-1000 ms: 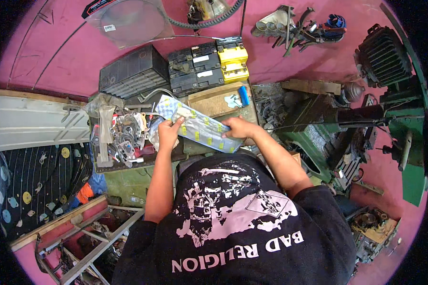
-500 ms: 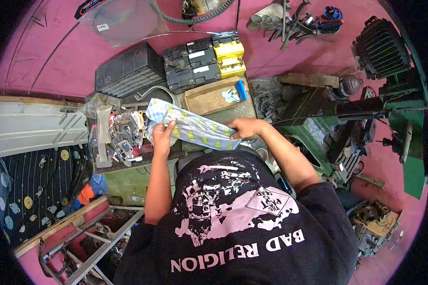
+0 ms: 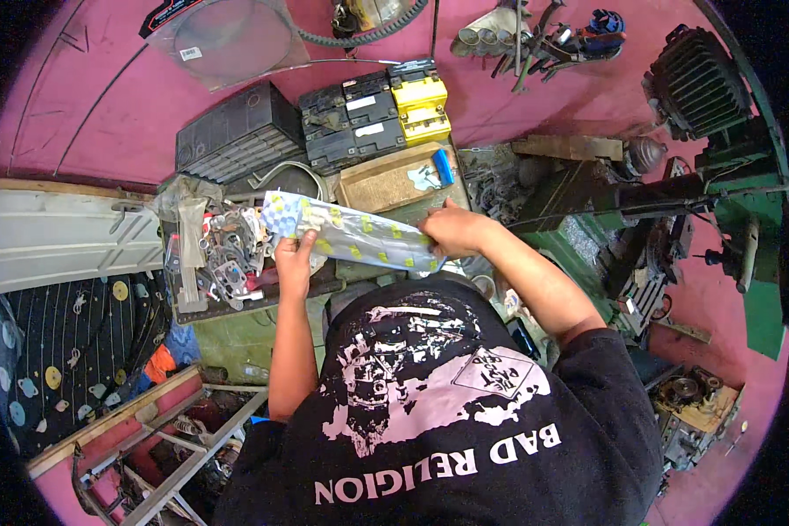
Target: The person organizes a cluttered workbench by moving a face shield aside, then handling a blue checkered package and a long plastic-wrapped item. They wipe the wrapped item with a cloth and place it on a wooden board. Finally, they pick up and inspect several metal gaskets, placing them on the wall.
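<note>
Pink-walled workshop, cluttered green metal bench [image 3: 237, 337] below me, parts everywhere. I've got both hands on one long flat clear plastic packet with yellow and blue printed patches [image 3: 351, 232], held level across the bench just above the clutter, likely so I can look over what's inside. My left hand [image 3: 294, 254] has its grip closed on the packet's left end, thumb on top, fingers under; my right hand [image 3: 451, 232] has its grip closed over the right end, knuckles up, so the packet stays stretched between them instead of sagging. Just left of it sits one dark tray heaped with flat grey metal gaskets [image 3: 223, 259], too many and too tangled to count. Behind the packet: one brown cardboard box [image 3: 394, 180], then vehicle batteries in a row, three black [image 3: 346, 118] and one yellow [image 3: 421, 101] as far as I can tell, beside one black ribbed plastic case [image 3: 237, 131]. One green machine [image 3: 675, 228] stands at the right.
</note>
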